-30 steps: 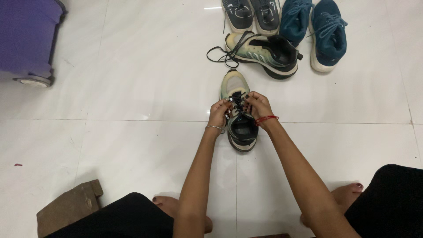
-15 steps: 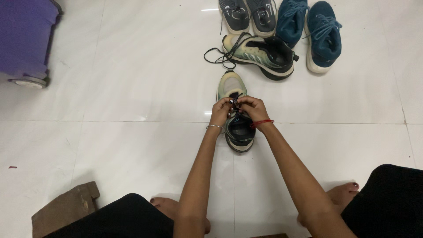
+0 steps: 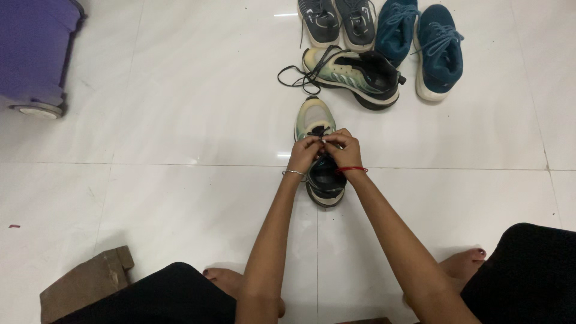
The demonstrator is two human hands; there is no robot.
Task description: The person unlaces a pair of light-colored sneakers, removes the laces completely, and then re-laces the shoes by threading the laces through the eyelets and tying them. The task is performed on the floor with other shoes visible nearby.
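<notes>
Pinching the black laces [image 3: 320, 133] tight, both hands [image 3: 305, 153] [image 3: 345, 150] could lose them if the sneaker [image 3: 320, 157] slides toward twelve o'clock.

Cream-green sneaker [image 3: 316, 117], black laces; teal shoes [image 3: 420, 42]; purple suitcase [image 3: 33, 51]; white tiled floor [image 3: 168, 120].

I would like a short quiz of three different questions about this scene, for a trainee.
1. True or false: both hands are at the laces of the cream and black shoe.
2. How many shoes lie on the white floor?
3. Which wrist wears the red thread? A) left B) right

Key:
1. True; the left hand and right hand meet over the laces.
2. Six.
3. B; the silver bangle is on the left.
</notes>
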